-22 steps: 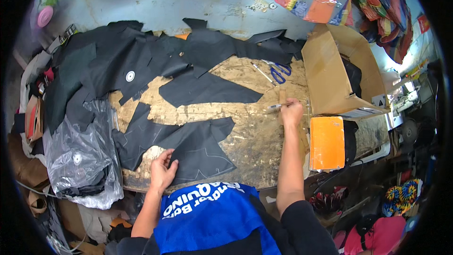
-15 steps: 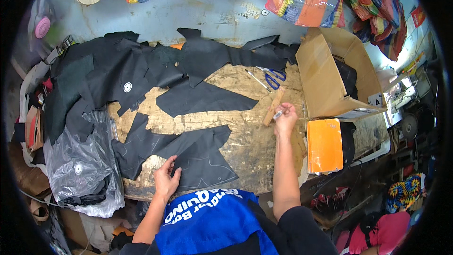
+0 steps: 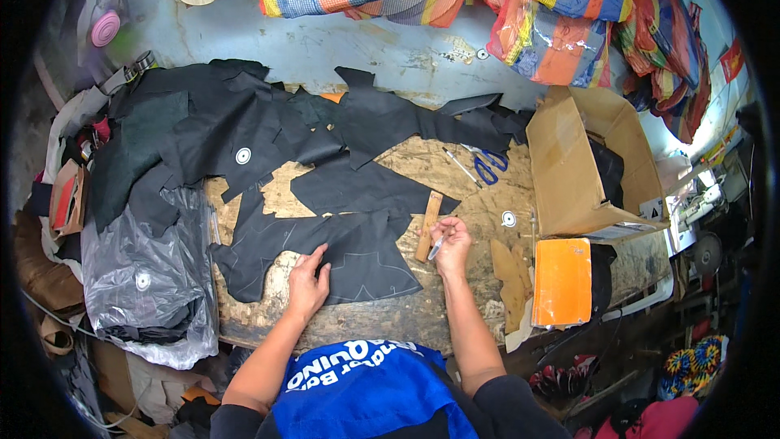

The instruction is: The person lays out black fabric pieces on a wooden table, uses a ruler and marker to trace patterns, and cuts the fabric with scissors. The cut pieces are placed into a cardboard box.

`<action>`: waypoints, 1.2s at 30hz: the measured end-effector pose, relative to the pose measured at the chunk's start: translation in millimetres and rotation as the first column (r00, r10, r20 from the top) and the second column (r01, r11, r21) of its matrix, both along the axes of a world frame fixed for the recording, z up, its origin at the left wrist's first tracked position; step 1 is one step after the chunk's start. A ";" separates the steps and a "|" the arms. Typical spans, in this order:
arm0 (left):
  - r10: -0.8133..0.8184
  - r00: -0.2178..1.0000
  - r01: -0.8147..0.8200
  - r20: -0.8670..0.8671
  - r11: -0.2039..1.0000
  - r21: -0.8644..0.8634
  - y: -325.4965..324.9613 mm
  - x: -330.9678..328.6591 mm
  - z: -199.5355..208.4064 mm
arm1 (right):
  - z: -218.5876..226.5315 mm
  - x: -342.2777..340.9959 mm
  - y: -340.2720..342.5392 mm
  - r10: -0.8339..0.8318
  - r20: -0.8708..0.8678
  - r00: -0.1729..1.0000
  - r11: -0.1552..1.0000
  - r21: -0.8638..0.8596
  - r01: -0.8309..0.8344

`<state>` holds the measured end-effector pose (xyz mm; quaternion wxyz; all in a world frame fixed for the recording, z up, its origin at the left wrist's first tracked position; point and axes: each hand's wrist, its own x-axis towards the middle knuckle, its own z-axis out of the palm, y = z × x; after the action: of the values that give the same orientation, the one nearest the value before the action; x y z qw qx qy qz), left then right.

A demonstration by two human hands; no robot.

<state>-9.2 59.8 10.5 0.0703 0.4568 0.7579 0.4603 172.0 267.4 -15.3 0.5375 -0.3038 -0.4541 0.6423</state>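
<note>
1. The left hand point(image 3: 307, 283) lies flat and open, fingers spread, pressing on a large black leather piece with pale chalk outlines point(image 3: 341, 252) that lies at the near edge of the worn wooden counter point(image 3: 406, 321).
2. The right hand point(image 3: 451, 242) is closed around a slim silver marking pen point(image 3: 436, 245), its tip just beside the right edge of the black leather piece.
3. A short light wooden block point(image 3: 427, 215) lies on the counter, touching the right hand's fingers.
4. Blue-handled scissors point(image 3: 490, 164) rest farther back, near an open brown cardboard box point(image 3: 569, 171) at the right.
5. An orange rectangular book point(image 3: 562, 280) sits at the counter's right edge.
6. More black leather offcuts point(image 3: 244, 126) cover the far left, and a clear plastic bag point(image 3: 154, 276) hangs at the left.
</note>
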 end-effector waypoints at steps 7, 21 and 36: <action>-0.220 0.975 0.223 0.038 0.966 -0.128 -7.7 -10.0 8.4 | 12.2 6.2 -5.4 0.027 0.049 0.998 0.999 0.043 -0.029; -0.119 0.962 0.159 0.247 0.976 -0.148 -28.5 -7.7 0.2 | 46.3 18.6 -13.2 0.156 0.135 0.978 0.986 0.034 -0.162; -0.176 0.929 0.196 0.325 0.980 -0.032 -33.0 -12.7 -7.6 | 43.0 14.9 -14.5 0.335 0.201 0.920 0.936 0.045 -0.350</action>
<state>-21.9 26.8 2.8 0.2504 0.4431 0.7039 0.4955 186.9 252.9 27.8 0.3826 -0.2581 -0.5748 0.6757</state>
